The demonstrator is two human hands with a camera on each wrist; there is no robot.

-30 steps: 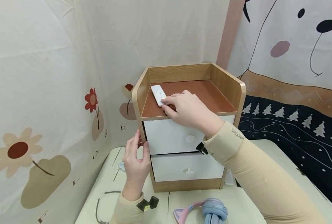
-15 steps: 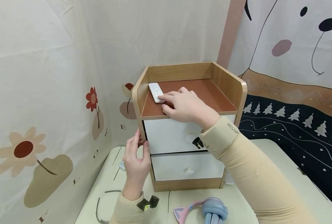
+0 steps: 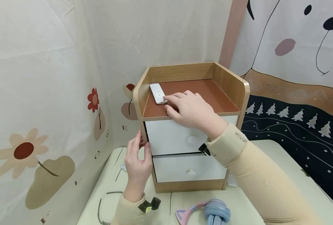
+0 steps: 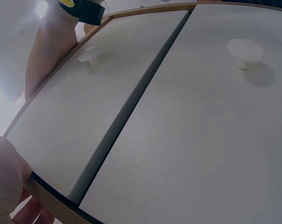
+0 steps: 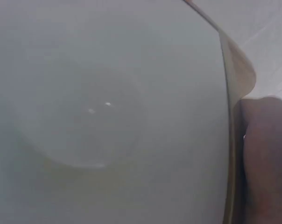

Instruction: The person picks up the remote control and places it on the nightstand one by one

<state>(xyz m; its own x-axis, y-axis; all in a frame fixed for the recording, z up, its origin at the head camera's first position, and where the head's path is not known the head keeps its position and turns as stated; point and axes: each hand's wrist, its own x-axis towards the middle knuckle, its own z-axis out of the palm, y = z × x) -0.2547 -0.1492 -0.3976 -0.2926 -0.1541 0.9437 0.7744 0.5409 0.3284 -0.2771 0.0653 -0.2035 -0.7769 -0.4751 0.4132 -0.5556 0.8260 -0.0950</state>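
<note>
A small wooden cabinet point(image 3: 190, 186) with two white drawers stands on a pale padded surface. On its brown top shelf, near the left wall, lies a white remote control point(image 3: 158, 93). My right hand point(image 3: 195, 111) reaches over the shelf's front edge; its index fingertip touches the remote's near end, while the thumb stays apart from it. My left hand point(image 3: 138, 162) rests against the cabinet's left side, thumb at the front edge and fingers along the side panel. In the left wrist view the drawer fronts and round knobs point(image 4: 245, 51) show. The right wrist view is blurred, mostly white drawer front point(image 5: 178, 140).
Cat-ear headphones point(image 3: 217, 211) in pink and blue lie before the cabinet. A coiled grey cord point(image 3: 99, 212) is at the front left. Partly hidden white objects sit beside the cabinet on both sides. Printed curtains point(image 3: 56, 93) hang behind and at the left.
The remote has slid slightly back and to the left on the shelf, and my right thumb has come away from it. My left hand stays on the cabinet's side.
</note>
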